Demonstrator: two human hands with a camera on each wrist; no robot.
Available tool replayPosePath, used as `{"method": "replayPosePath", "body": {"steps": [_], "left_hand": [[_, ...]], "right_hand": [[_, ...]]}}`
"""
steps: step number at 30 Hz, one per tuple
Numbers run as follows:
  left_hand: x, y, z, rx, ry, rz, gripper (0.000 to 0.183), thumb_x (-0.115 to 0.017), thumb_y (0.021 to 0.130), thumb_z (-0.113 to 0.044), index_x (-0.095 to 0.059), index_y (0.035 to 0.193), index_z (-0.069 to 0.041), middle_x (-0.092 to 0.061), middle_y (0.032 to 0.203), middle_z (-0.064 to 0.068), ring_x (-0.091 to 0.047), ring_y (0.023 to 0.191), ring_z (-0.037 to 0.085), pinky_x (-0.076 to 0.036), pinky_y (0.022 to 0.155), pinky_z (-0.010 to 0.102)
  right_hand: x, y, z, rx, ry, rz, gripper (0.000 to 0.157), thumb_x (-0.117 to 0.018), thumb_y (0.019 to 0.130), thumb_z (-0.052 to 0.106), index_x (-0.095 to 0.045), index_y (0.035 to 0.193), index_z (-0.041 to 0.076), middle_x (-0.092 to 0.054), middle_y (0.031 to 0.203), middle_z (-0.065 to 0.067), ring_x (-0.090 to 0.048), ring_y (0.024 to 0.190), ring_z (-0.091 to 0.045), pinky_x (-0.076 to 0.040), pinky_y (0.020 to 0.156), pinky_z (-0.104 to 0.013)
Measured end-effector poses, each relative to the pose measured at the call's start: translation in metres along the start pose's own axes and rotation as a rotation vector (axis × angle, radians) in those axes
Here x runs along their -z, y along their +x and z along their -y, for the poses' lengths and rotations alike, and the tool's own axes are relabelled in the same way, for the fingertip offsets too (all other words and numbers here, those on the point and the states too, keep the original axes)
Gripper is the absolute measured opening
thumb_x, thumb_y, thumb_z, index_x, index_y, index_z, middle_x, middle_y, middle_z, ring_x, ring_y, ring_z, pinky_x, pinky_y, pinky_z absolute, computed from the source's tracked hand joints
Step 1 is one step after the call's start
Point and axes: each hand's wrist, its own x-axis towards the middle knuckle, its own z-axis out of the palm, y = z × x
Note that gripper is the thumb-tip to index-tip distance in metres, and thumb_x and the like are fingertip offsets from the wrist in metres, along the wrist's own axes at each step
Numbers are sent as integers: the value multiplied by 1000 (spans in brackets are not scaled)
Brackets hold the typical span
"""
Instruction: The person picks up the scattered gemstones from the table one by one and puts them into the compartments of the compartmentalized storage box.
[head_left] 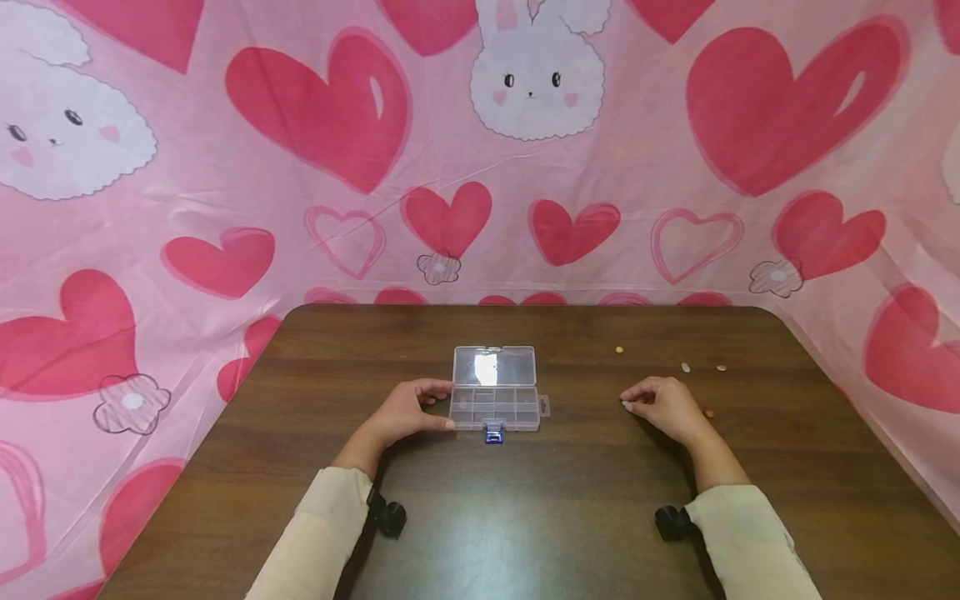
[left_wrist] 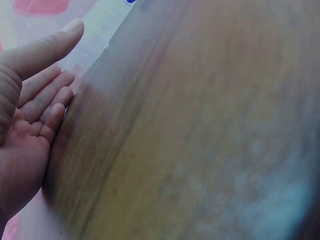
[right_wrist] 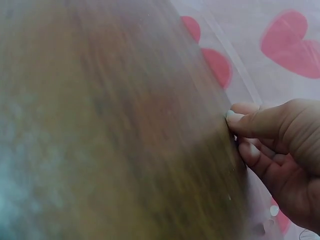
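Note:
A clear plastic compartment box (head_left: 495, 407) stands on the table with its lid raised at the back and a blue latch (head_left: 493, 434) in front. Against the box's left side is my left hand (head_left: 405, 411), thumb tip by the front corner and fingertips by the rear one. In the left wrist view the thumb reaches out straight and the other fingers are slightly bent. Right of the box, my right hand (head_left: 666, 407) pinches a small whitish pebble-like piece (head_left: 626, 405) between thumb and forefinger, low over the table. The fingertips partly hide that piece.
Small pebble-like pieces lie on the brown table (head_left: 570, 500) around my right hand: a yellow one (head_left: 619, 349), a white one (head_left: 686, 367), a pinkish one (head_left: 722, 367) and an orange-brown one (head_left: 708, 412) beside the wrist. A pink heart-print cloth (head_left: 630, 150) hangs behind the table.

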Motion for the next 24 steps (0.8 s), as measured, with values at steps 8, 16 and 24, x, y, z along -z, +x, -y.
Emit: {"method": "replayPosePath", "body": {"steps": [8,16,24], "left_hand": [[1,-5,-11,16,-6,-5,60,-89,71,-18,-65,126,-8,-65,120,7,-56,110,26,-43,101,46],[1,1,1,28,6,-4,63,-91,67,-28,-67,125,-16,-65,118,0,-56,108,22,-44,100,42],[1,0,2,28,1,-6,64,-90,68,-29,-67,125,-16,-65,119,0,-56,109,22,-44,100,43]], "right_hand": [[0,0,2,1,11,1,7,-76,85,10,-76,88,3,-71,85,-4,-63,79,-19,-52,72,-35],[-2,1,4,13,104,-26,8,-74,86,8,-76,94,5,-73,91,-7,-64,84,-15,-52,72,-22],[-3,3,14,-8,297,8,17,-72,89,10,-72,102,-2,-72,95,-14,-65,79,-11,-53,69,-23]]}}
